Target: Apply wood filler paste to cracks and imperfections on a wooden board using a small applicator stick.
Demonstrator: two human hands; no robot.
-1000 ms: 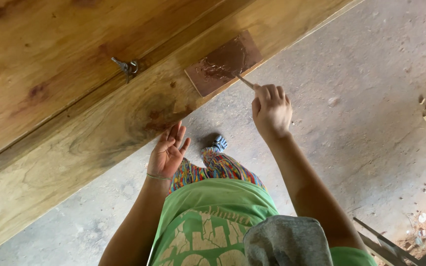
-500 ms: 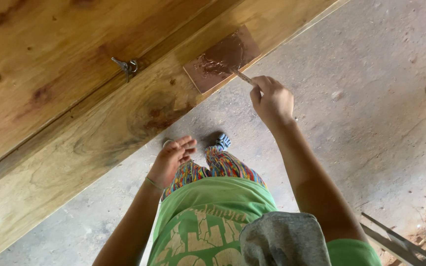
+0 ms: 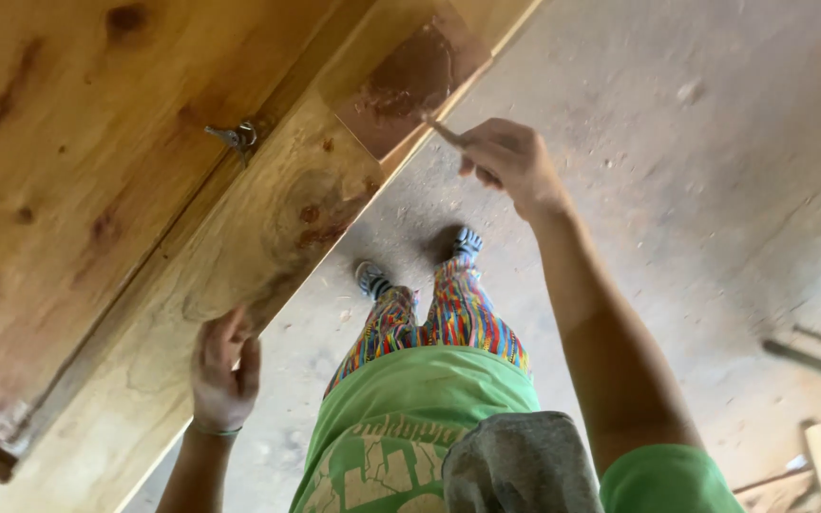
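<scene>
My right hand (image 3: 510,160) pinches a thin flat stick (image 3: 446,130), its tip touching the near edge of the brown plate smeared with dark paste (image 3: 410,81) on the wooden beam (image 3: 239,247). My left hand (image 3: 223,369) grips the beam's near edge, fingers curled on it, well down from the plate. A small metal key (image 3: 230,135) sticks from the seam left of the plate.

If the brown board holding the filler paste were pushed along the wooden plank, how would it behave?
The brown board looks thin, flat and stiff, so it would probably slide, not roll. It lies at the wooden plank's edge, so it might drop off. The wet paste could smear.
</scene>
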